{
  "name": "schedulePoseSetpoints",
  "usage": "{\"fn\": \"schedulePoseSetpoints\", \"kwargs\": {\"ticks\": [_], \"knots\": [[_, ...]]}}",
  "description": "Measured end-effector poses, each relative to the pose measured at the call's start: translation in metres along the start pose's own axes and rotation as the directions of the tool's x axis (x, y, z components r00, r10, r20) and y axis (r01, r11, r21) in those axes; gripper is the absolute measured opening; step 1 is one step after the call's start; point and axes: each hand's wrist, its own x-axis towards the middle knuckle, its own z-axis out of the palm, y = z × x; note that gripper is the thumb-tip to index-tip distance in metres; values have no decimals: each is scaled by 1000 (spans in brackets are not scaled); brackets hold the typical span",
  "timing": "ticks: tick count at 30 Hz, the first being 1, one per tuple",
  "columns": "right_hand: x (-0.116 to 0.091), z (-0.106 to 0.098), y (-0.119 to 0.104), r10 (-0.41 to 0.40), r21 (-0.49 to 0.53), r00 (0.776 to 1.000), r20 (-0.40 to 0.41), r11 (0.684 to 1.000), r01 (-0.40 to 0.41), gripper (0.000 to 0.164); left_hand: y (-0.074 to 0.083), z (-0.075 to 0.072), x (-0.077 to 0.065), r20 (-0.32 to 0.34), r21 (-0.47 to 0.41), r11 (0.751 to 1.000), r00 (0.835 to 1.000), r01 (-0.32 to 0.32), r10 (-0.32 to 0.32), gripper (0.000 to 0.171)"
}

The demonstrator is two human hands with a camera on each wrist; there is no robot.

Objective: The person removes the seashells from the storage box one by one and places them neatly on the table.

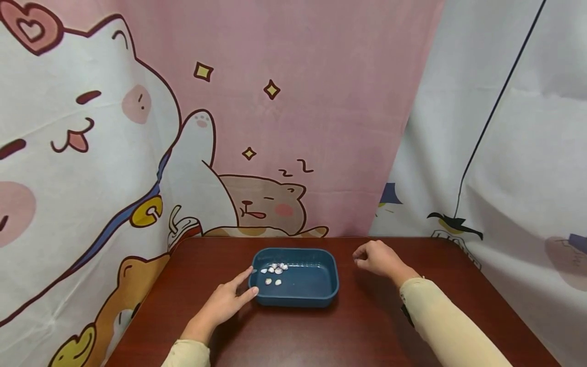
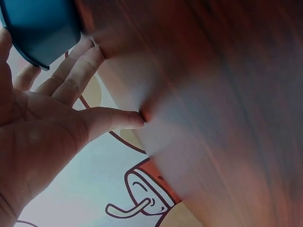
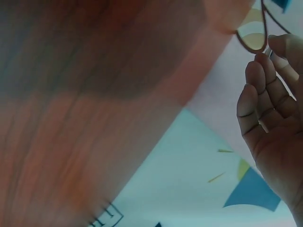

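Observation:
A blue rectangular tub [image 1: 293,300] stands on the table, with several small white, shell-like pieces [image 1: 278,271] in its left half. At the tub's left end, my left hand [image 1: 224,302] reaches with fingers spread, index finger and thumb right at the rim. In the left wrist view its fingers [image 2: 78,73] are fairly straight beside the tub [image 2: 42,28]. Off the tub's right side hovers my right hand [image 1: 378,257], fingers bent and thumb close to the index fingertip. The right wrist view shows the curled fingers [image 3: 260,90]; I cannot tell whether something small sits between the fingertips.
The dark reddish-brown wooden table [image 1: 321,336] ends at a printed cloth backdrop [image 1: 330,127] with cartoon animals. Cloth [image 1: 518,153] also hangs along the right side. A dark band shows at the right sleeve's cuff [image 1: 405,313].

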Motion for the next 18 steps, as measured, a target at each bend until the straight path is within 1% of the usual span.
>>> {"fn": "schedulePoseSetpoints", "kwargs": {"ticks": [4,8,10,18], "knots": [[-2,6,10,36,-14,999,39,999,-35,19,1,0,0,-1,2,1000,1000,6,-6,71],[-5,15,20,43,-49,997,68,998,-39,19,2,-1,0,3,3,1000,1000,8,-8,71],[-6,20,23,61,-57,995,81,997,-56,18,2,-1,-1,6,1,1000,1000,10,-10,72],[-9,29,27,71,-77,990,122,995,-62,15,3,0,-1,9,5,1000,1000,8,-8,72]]}}
